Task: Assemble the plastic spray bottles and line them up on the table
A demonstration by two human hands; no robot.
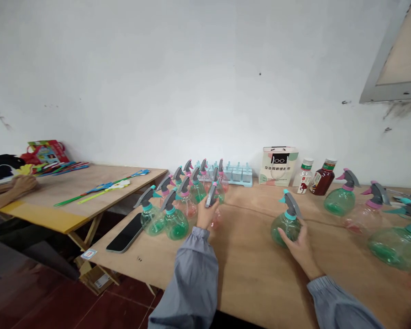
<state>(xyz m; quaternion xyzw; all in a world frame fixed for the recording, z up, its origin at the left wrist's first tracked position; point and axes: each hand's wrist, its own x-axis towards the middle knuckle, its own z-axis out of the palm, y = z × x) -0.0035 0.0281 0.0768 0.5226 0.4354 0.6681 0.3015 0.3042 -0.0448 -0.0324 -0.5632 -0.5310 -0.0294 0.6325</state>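
My left hand (206, 214) is closed around the grey spray head of a pink-bodied spray bottle (217, 220), at the right side of a cluster on the table. Several other spray bottles crowd there, among them a green one (176, 225) with a turquoise collar. My right hand (300, 249) wraps the lower right side of another green spray bottle (285, 227), its turquoise nozzle tilted up to the left. Farther right stand a green spray bottle (339, 201) with a pink nozzle, a pink one (361, 218) and a larger-looking green one (393, 244).
Against the wall are a light-blue ice-pop mould (238, 176), a paper bag (277, 171), a white bottle (304, 176) and a dark-red bottle (324, 178). A phone (126, 235) lies near the left edge. Another person's hand (23, 185) rests at the neighbouring table (55, 217).
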